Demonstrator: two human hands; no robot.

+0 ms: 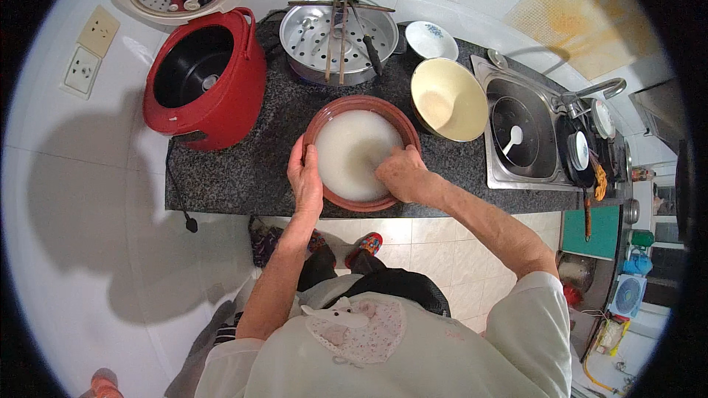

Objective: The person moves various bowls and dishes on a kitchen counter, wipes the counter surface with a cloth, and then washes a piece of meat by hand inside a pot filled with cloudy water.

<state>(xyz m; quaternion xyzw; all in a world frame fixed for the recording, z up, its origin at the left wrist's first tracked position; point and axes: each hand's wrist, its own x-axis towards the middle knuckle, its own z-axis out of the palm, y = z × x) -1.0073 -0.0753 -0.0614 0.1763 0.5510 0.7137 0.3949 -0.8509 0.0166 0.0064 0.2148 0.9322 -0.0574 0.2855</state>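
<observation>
A reddish-brown round bowl (326,197) stands near the front edge of the dark speckled countertop, holding cloudy whitish liquid (354,149). My left hand (306,179) grips the bowl's left rim, thumb on top and fingers outside. At the bowl's right side, my right hand (402,174) has its fingers curled and reaches over the rim to the liquid. Whether it holds something there is hidden. Behind the bowl is a perforated metal steamer pan (287,38) with chopsticks (343,44) and a black-handled utensil (371,52) across it. A cream enamel bowl (451,97) lies to the right.
An open red rice cooker (235,105) stands at the left, its power cord (176,182) hanging over the counter edge. A white bowl (431,41) sits behind the cream one. On the right, a steel sink (498,177) holds a pan and a white rice paddle (514,138).
</observation>
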